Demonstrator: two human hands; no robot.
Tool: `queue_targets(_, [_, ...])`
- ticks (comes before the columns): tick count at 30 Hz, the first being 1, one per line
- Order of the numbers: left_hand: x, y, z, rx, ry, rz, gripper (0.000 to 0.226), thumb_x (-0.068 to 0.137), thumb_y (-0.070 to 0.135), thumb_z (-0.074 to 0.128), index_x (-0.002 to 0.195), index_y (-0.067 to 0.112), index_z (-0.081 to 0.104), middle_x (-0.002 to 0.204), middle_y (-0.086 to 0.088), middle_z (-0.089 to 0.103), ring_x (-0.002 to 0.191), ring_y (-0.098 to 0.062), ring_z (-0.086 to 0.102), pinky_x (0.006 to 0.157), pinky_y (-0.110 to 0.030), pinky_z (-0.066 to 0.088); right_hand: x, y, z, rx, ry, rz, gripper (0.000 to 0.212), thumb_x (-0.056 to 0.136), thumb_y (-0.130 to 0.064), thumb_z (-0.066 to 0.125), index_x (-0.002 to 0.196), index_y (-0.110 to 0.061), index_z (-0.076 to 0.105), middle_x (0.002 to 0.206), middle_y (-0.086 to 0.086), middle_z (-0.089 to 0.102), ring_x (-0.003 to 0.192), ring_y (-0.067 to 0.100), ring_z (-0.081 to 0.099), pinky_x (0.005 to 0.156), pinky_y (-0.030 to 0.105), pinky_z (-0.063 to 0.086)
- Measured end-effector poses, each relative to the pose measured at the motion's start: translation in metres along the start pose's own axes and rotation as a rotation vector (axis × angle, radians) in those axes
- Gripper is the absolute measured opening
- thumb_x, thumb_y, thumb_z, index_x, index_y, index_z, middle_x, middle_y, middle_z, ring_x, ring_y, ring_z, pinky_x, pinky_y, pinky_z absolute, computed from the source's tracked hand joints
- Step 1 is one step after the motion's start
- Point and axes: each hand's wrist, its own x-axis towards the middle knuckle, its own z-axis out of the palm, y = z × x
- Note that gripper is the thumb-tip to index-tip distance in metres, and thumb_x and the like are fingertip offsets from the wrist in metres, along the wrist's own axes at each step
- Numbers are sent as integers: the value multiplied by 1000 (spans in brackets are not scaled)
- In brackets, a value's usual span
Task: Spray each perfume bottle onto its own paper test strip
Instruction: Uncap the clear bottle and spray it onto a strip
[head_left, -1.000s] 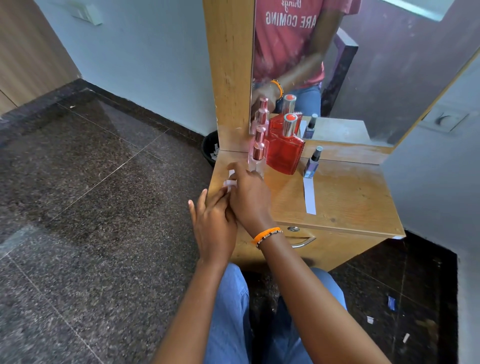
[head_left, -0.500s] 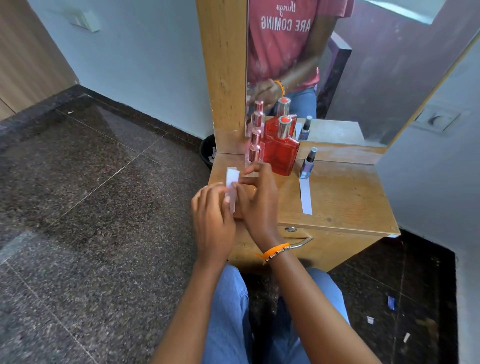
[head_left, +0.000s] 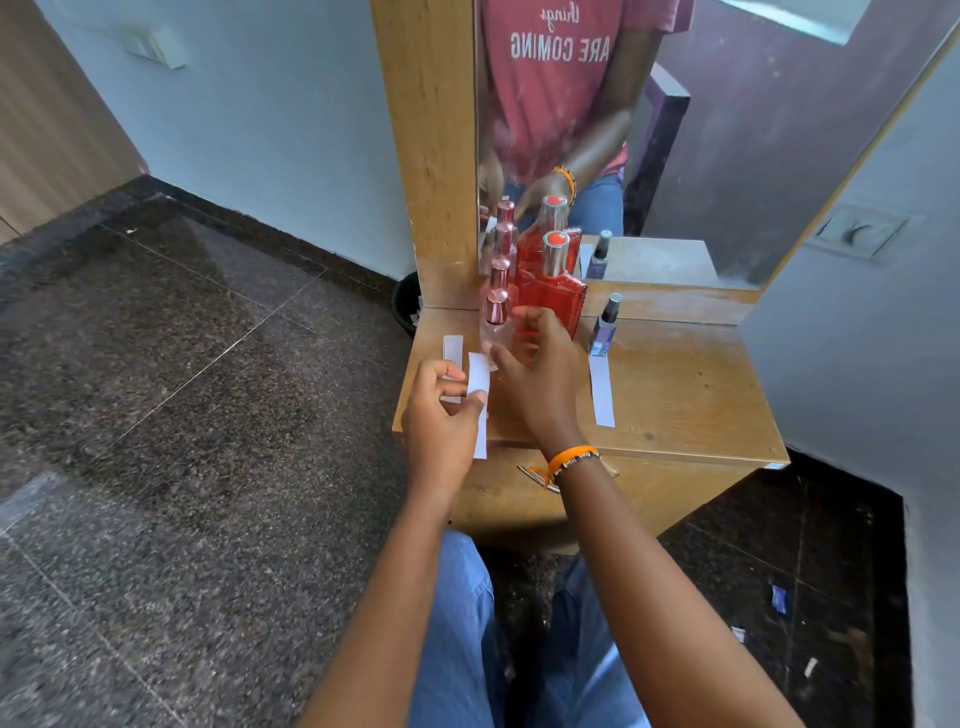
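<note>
A small wooden bench (head_left: 675, 395) with a mirror (head_left: 727, 130) behind it fills the centre of the frame. At its back edge, just left of centre, stand two slim pink perfume bottles (head_left: 497, 317) one behind the other, and touching them on the right is a larger red perfume bottle (head_left: 558, 296) with a silver collar and red cap. Further right, apart from these, stands a small blue perfume bottle (head_left: 605, 327), with a white test strip (head_left: 602, 389) lying flat on the wood just below it.

The left hand (head_left: 441, 415) hovers at the bench's lower left corner, its thumb and fingers (head_left: 457, 374) pinching a white paper strip (head_left: 478, 384) that stands up from the hand and hangs past the bench edge. Another strip (head_left: 453, 349) lies just above that hand. The right hand (head_left: 540, 374), with an orange wristband (head_left: 571, 457), is held in front of the red bottle, its fingers loosely curled and apart; whether they touch the nearest pink bottle cannot be told.

Blue-jeaned knees (head_left: 467, 623) show at the bottom centre over a dark speckled floor (head_left: 182, 441).
</note>
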Motion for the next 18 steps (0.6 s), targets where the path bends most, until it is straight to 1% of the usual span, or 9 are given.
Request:
queue_targets(3, [0,-2,-1,37,-36,19,22,79,3,65,75,23,59,78,12,62,74,-11,58,69,-27,46,4,3,7,-104,0,-43,29,76,-12,77,102,-8,65,97,7,68,81,12,55,63,14,38])
queue_targets(5, [0,-3,1,50,-58,14,19,81,6,65,76,24,67,78,13,65,73,-6,60,70,-25,48,2,4,5,-121,30,-71,21,77,-12,76,95,-10,66,87,3,67,74,10,54,58,8,33])
queue_targets(7, [0,-3,6,22,-90,19,18,82,4,64,85,20,72,87,9,70,82,-5,63,78,-23,50,-2,6,-6,-98,83,-66,18,77,-13,75,92,-11,65,79,-2,62,68,11,53,55,13,35])
queue_targets(9, [0,-2,12,31,-141,61,24,83,-2,60,94,15,73,99,4,71,94,-5,63,85,-15,47,-9,9,-21,-60,138,-48,20,77,-12,74,96,-9,67,77,3,65,68,18,58,59,21,44])
queue_targets(11, [0,-1,20,116,-195,132,30,83,-5,58,99,15,73,103,3,70,97,-3,59,81,-4,41,-17,11,-38,-40,175,-31,22,77,-11,74,98,-9,67,79,8,68,72,22,63,66,28,50])
queue_targets(12, [0,0,25,140,-221,154,31,83,-5,58,101,15,72,104,2,69,98,-4,59,80,-3,40,-21,11,-45,-33,191,-25,22,77,-11,74,98,-10,68,80,5,69,74,19,64,68,26,51])
queue_targets(14, [0,3,34,148,-272,154,32,83,-5,58,104,15,71,107,0,66,99,-10,60,81,-7,43,-27,12,-59,-15,213,-3,23,78,-11,74,100,-11,68,83,-3,68,78,13,65,72,18,50])
queue_targets(16, [0,5,42,179,-316,146,32,83,-6,58,106,13,69,109,-2,61,101,-17,59,87,-19,46,-31,12,-68,3,212,13,23,78,-10,74,100,-12,68,85,-3,69,81,13,66,75,19,51])
queue_targets(18, [-1,2,48,342,-289,189,32,83,-3,59,109,15,68,115,0,56,109,-19,52,93,-21,36,-33,11,-75,4,202,12,22,78,-9,74,99,-13,67,85,-4,69,82,13,67,76,23,53])
